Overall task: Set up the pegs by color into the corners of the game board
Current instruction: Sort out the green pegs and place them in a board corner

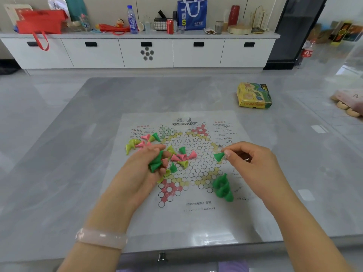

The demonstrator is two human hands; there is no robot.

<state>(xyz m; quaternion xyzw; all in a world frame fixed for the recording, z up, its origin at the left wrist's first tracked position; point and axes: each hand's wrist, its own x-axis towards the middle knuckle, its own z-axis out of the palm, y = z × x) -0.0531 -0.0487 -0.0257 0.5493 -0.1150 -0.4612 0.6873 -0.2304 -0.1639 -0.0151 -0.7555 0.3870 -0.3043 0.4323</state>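
Head view: left hand [146,169] cups green pegs [156,163]; right hand [249,160] pinches one green peg [219,156].

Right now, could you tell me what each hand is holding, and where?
Right hand pinches one green peg at its narrow tip; left hand cups several pegs.

Grey glossy table [78,154], near edge running along the bottom of the view. Flat on it, a printed paper game board [196,218] with a star of circles, and farther back to the right, well apart from the sheet, a yellow-green cardboard box [254,95]. Off the sheet's left edge, touching the tabletop, a few yellow-green cone pegs [131,145] lying on their sides.
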